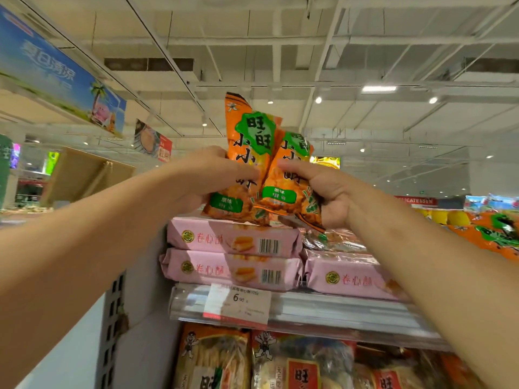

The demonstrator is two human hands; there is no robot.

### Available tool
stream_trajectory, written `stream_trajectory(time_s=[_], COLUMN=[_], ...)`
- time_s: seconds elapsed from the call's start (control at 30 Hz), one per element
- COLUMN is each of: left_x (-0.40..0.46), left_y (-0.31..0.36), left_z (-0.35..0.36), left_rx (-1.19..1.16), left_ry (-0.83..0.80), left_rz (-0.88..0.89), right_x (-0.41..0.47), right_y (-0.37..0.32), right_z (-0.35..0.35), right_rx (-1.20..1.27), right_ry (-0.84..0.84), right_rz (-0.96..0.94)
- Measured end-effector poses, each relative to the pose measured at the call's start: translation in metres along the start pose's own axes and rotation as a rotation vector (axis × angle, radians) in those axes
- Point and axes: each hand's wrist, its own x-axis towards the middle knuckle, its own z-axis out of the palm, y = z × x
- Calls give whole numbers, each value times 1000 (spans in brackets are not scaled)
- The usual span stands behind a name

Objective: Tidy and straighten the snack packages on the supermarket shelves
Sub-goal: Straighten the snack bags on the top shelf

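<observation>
Two orange snack bags with green labels stand upright side by side above the top shelf. My left hand grips the taller left orange bag from its left edge. My right hand grips the shorter right orange bag from its right side. The bags' bottoms rest on or just over a stack of pink wafer-roll packs, which lie flat, two high, on the top shelf. More pink packs lie under my right wrist.
A price tag reading 6.90 hangs on the shelf rail. Rice-cracker bags fill the shelf below. More orange bags lie at the far right. A perforated white shelf post stands on the left, a cardboard box behind it.
</observation>
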Motion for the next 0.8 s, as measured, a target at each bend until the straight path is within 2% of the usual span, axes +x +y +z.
stream_trajectory(time_s=[0.3,0.5,0.67,0.8], left_x=[-30,-81,-131,-174], left_y=[9,8,13,25], left_z=[65,159,253,325], left_rx=[-407,-488,-555,-588], left_ry=[-65,-269,-390,-489], left_rz=[245,304,301,234], right_x=[-87,-207,-328,-419], right_y=[-6,27,59,75], right_z=[-31,-100,-168,-219], right_rx=[32,-129,-255,-326], right_ry=[199,479,704,792], right_rz=[-236,-345,-318,-242])
